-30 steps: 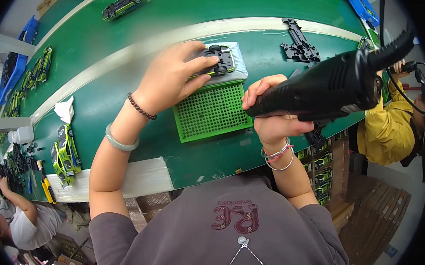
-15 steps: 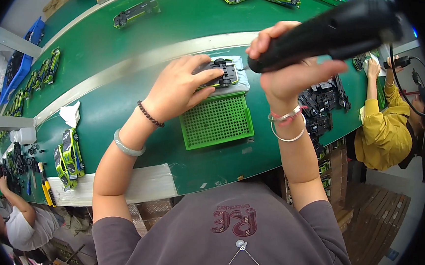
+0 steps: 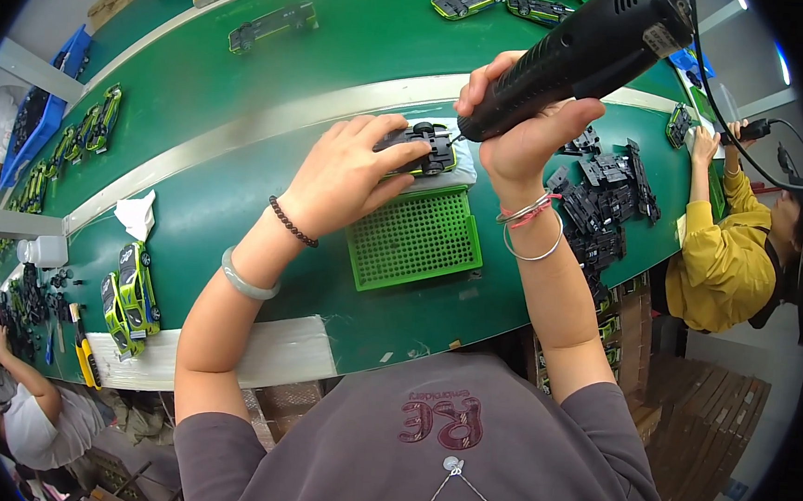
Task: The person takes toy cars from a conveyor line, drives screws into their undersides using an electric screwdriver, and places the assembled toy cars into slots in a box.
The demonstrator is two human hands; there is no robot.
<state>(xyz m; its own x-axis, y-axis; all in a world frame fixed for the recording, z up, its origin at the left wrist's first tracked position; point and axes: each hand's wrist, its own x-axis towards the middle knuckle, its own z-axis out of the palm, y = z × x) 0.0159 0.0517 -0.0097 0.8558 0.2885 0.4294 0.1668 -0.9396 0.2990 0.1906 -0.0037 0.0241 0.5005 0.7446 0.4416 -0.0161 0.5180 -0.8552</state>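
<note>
Upside down, a toy car (image 3: 436, 151) lies on a pale cloth pad (image 3: 464, 166), its black underside and wheels facing up. My left hand (image 3: 342, 164) is closed over the car's left part and hides much of it. A black electric screwdriver (image 3: 578, 63) is gripped in my right hand (image 3: 531, 153), tilted with its body up to the right. Its thin bit points down at the car's right end; whether it touches a screw I cannot tell. Just in front of the pad sits a green perforated basket (image 3: 416, 242).
Black plastic chassis parts (image 3: 610, 195) are heaped right of my right hand. Two green toy cars (image 3: 133, 297) stand at the left near a white tissue (image 3: 135, 214) and a yellow-handled cutter (image 3: 88, 359). A cable (image 3: 710, 95) hangs from the screwdriver. Co-workers sit around the table.
My right hand has brought the screwdriver down and left, so its bit now shows at the car's right end. My left hand still holds the car. The whole view has shifted slightly.
</note>
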